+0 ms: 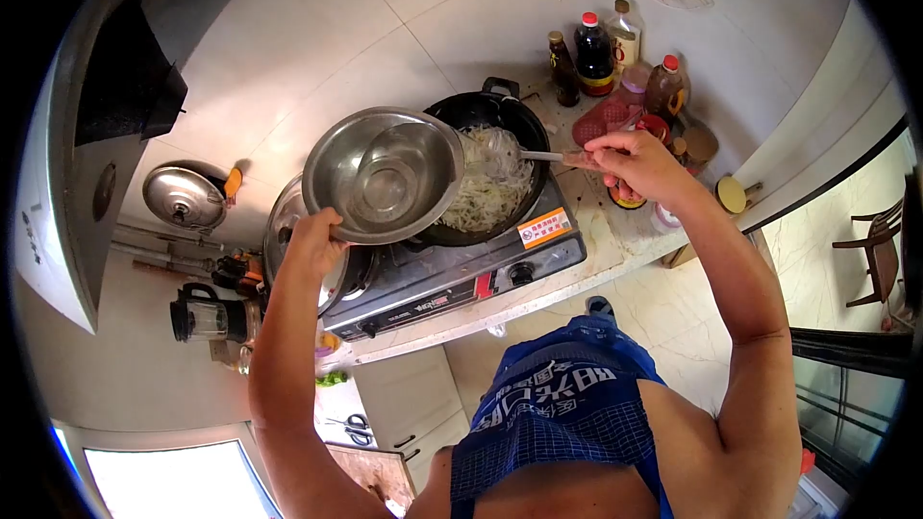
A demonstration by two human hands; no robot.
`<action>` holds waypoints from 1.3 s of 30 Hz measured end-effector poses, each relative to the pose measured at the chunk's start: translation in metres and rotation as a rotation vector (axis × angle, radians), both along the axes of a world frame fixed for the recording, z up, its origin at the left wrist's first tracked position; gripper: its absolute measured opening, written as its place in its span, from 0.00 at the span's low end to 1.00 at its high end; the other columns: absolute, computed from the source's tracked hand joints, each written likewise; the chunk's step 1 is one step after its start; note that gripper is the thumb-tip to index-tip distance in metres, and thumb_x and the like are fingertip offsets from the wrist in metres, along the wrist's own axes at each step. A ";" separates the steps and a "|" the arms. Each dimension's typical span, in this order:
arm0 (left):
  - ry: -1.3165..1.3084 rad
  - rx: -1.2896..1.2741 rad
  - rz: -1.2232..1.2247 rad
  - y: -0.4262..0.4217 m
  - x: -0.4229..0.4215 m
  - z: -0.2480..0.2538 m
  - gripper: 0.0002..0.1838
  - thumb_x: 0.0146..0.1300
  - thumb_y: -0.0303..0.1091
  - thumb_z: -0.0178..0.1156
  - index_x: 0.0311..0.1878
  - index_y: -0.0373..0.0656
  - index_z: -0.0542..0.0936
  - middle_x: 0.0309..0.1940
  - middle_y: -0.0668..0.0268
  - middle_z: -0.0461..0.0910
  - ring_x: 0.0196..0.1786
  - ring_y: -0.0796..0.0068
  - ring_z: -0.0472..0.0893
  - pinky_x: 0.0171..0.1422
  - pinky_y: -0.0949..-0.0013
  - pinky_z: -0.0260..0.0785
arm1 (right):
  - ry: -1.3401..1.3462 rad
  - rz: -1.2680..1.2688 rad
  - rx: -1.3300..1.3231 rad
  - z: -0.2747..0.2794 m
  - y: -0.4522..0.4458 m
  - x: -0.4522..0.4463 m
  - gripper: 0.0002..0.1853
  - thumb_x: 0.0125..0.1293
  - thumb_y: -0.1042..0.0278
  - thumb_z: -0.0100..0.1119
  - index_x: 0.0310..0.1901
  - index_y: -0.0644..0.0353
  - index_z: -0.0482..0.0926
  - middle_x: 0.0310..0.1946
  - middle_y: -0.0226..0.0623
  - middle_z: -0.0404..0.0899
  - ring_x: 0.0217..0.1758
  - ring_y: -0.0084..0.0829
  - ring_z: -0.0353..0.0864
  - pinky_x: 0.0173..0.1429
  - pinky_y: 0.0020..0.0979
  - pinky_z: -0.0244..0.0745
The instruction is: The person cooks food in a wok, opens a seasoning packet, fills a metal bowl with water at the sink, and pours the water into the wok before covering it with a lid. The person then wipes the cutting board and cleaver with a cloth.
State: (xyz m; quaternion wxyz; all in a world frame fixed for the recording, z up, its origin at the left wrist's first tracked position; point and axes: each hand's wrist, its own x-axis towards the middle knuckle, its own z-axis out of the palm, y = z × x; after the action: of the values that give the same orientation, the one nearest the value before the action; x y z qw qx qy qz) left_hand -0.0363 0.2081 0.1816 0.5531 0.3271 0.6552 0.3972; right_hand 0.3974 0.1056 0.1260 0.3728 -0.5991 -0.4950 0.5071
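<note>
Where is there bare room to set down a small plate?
The counter has a bare patch between the stove and the containers on the right; a narrow strip runs before the stove. It looks crowded behind that patch, among the bottles, and over the stove, with the wok and bowl.

One bowl (332, 168), one wok (476, 113), one utensil (544, 156), one blender (209, 315), two hands (630, 168).
</note>
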 end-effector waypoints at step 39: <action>0.270 0.118 -0.093 0.006 0.011 0.020 0.18 0.54 0.22 0.48 0.50 0.31 0.70 0.39 0.55 0.78 0.35 0.65 0.82 0.36 0.66 0.77 | -0.079 -0.024 0.034 -0.001 -0.008 -0.007 0.15 0.64 0.64 0.54 0.50 0.61 0.77 0.22 0.31 0.76 0.17 0.20 0.73 0.23 0.24 0.69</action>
State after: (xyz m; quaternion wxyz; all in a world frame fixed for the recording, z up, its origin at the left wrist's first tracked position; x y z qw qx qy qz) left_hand -0.0250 0.2144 0.2016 0.4576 0.4394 0.6833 0.3614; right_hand 0.3909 0.0978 0.1255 0.3692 -0.6182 -0.5106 0.4698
